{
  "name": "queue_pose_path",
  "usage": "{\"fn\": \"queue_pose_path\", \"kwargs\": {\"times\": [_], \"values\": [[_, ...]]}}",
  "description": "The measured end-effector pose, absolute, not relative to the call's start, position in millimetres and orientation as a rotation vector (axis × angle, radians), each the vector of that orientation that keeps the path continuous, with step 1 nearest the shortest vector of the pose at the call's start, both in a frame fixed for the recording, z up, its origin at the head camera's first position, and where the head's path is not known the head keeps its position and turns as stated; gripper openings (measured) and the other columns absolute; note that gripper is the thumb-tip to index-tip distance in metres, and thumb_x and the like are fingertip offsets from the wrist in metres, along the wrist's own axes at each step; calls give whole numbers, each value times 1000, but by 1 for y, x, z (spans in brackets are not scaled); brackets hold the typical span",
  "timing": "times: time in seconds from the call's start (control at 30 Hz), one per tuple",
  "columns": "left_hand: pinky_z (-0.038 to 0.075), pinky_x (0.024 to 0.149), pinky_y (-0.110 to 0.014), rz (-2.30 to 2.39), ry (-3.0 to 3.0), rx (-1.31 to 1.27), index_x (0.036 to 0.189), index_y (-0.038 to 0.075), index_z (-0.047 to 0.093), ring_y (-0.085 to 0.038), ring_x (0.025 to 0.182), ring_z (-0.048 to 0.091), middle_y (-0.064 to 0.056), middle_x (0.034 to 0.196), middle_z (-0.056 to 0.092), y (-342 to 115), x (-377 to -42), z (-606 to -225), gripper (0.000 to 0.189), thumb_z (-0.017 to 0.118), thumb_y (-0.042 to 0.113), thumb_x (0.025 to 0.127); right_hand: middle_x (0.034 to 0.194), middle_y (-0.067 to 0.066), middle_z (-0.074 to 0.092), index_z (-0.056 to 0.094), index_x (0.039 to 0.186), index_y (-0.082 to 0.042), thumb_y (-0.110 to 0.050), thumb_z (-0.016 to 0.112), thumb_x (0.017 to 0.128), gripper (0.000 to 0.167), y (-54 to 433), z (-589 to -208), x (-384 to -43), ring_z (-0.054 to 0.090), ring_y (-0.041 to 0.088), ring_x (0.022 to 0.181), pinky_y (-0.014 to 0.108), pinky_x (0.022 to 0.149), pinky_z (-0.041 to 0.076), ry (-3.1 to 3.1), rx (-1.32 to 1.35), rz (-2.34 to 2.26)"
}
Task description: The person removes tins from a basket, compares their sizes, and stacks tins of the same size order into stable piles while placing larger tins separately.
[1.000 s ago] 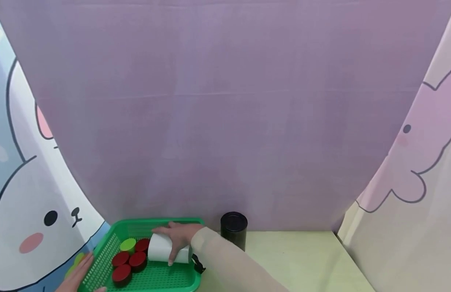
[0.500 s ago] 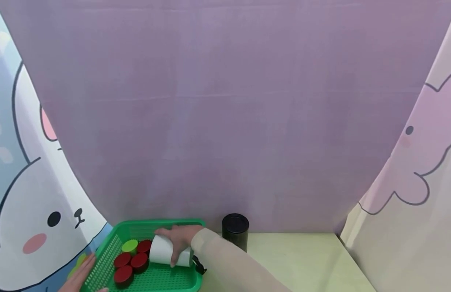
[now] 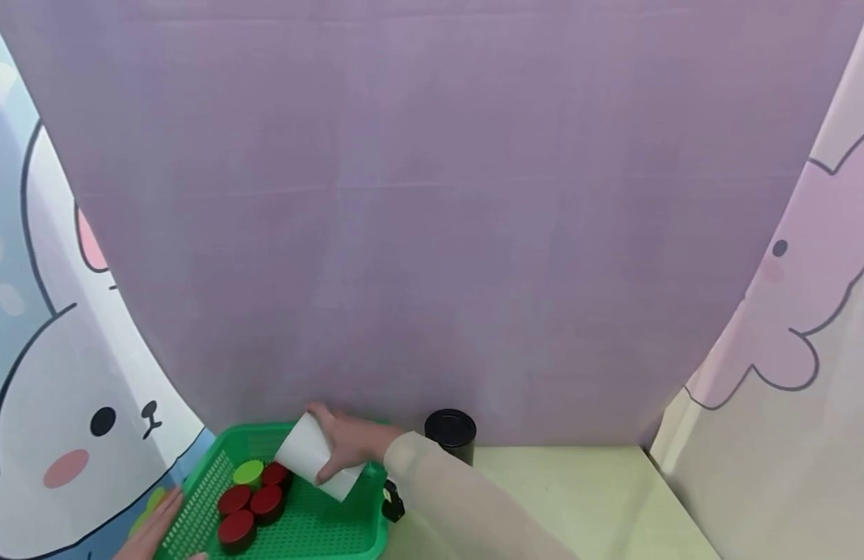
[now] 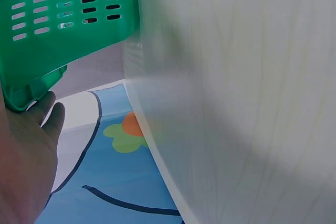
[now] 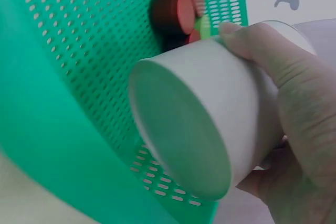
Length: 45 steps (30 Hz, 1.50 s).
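Observation:
My right hand (image 3: 348,442) grips a white cylinder (image 3: 311,451) around its side, thumb on one side and fingers on the other. It is tilted over the green basket (image 3: 376,537), close to the red lids. The right wrist view shows its round end (image 5: 181,129), tinted green, facing the camera. Several red round lids (image 3: 236,529) and a lime green one (image 3: 249,473) lie together at the basket's left. My left hand (image 3: 152,529) rests against the basket's left side. In the left wrist view its straight fingers (image 4: 52,121) touch the rim from outside.
A black canister (image 3: 451,435) stands upright on the pale table (image 3: 585,498), right of the basket and partly behind the right sleeve. A purple-grey cloth (image 3: 432,233) hangs behind. A cartoon-printed cloth (image 3: 68,435) hangs on the left.
My right hand has raised the white cylinder from lying flat in the basket and tilted it, the left end up and back. The left hand and the lids stay put.

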<state>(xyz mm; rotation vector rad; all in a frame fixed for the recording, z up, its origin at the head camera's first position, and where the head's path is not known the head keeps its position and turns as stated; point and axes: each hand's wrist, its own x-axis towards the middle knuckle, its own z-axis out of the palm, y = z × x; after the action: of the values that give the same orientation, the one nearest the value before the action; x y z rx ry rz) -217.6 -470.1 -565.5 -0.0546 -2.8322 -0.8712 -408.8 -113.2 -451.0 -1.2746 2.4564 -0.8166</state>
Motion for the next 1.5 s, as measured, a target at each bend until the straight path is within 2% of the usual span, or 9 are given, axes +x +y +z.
{"fn": "queue_pose_path", "kwargs": {"times": [0.07, 0.3, 0.47, 0.73, 1.1, 1.33, 1.5], "values": [[33, 97, -97, -885, -2843, -56, 167, -18, 14, -79, 144, 23, -47, 171, 14, -471, -219, -565, 112, 77, 50, 104, 126, -8, 54, 17, 173, -32, -21, 103, 80, 127, -107, -447, -407, 59, 4, 100, 24, 76, 59, 2422, -1285, -934], [31, 98, -97, -882, -2860, -49, 166, -19, 14, -80, 145, 21, -48, 170, 14, -470, -222, -564, 113, 76, 51, 104, 135, -4, 56, 19, 172, -28, -19, 103, 80, 125, -81, -431, -395, 64, 9, 104, 28, 78, 63, 2304, -1283, -1319], [31, 98, -97, -879, -2866, -57, 167, -18, 12, -80, 145, 19, -48, 171, 13, -473, -223, -565, 113, 75, 51, 104, 137, -4, 57, 16, 173, -33, -21, 103, 81, 126, -57, -412, -386, 66, 12, 109, 32, 85, 62, 2246, -1238, -1491], [31, 95, -98, -861, -2852, -66, 167, -17, 13, -80, 145, 19, -48, 170, 15, -475, -222, -565, 110, 74, 51, 105, 153, -6, 51, 12, 173, -37, -29, 102, 82, 128, 0, -395, -368, 65, 17, 121, 39, 97, 60, 2268, -1258, -1608], [31, 96, -98, -834, -2872, -68, 166, -20, 13, -80, 144, 20, -49, 169, 16, -474, -223, -563, 110, 71, 52, 106, 164, 4, 47, 9, 172, -28, -15, 99, 84, 127, 76, -407, -355, 59, 29, 135, 52, 107, 56, 2323, -1229, -1740], [31, 96, -98, -835, -2863, -70, 166, -19, 13, -80, 145, 19, -48, 170, 15, -472, -221, -564, 111, 72, 52, 106, 163, 10, 48, 9, 172, -29, -16, 99, 85, 126, 120, -415, -349, 58, 33, 134, 58, 109, 51, 2455, -1145, -1770], [31, 95, -98, -806, -2846, -91, 167, -18, 13, -80, 145, 19, -48, 170, 16, -474, -223, -568, 111, 73, 52, 105, 161, 14, 48, 10, 171, -27, -12, 100, 83, 126, 145, -422, -351, 57, 34, 131, 56, 108, 49, 2491, -1093, -1853]]}}
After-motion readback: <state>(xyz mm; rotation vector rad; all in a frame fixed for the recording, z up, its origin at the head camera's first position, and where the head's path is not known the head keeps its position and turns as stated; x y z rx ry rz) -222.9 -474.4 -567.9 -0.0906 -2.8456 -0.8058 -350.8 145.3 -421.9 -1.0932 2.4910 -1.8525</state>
